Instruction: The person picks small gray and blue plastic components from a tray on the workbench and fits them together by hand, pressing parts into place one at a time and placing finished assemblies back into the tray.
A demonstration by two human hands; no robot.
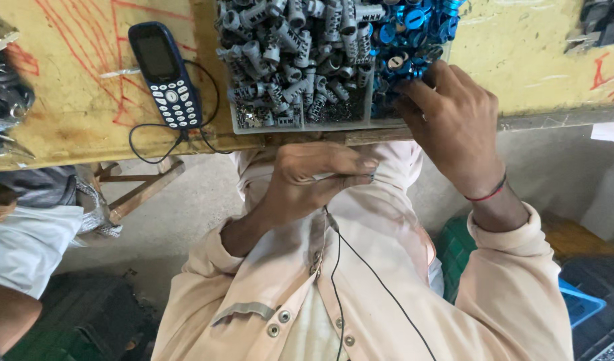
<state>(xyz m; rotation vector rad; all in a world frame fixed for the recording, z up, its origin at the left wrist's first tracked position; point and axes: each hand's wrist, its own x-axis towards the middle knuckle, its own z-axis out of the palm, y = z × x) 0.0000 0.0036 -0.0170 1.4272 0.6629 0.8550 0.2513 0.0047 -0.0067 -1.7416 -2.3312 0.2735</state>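
Reaching into the blue side of a divided tray (pixel 235 126) at the desk's near edge, the right hand (pixel 454 127) has its fingers curled down among blue metal caps (pixel 414 27); whether it has pinched one cannot be told, since the fingertips are buried in the pile. Left hand (pixel 320 177): held just below the desk edge, against the shirt, closed around a small grey part (pixel 372 176) of which only a tip shows at the fingertips. Tray contents: left compartment heaped with grey ribbed cylinders (pixel 287 60), right compartment heaped with the blue caps, a divider wall between them. Both heaps look full, and no container of finished pieces is in view, so the work appears to have a large stock left to go through. Other items: a dark blue keypad phone (pixel 165 73) lying on the yellow desk (pixel 66 100) left of the tray, its black cable (pixel 380 284) trailing off the edge and down across the shirt.
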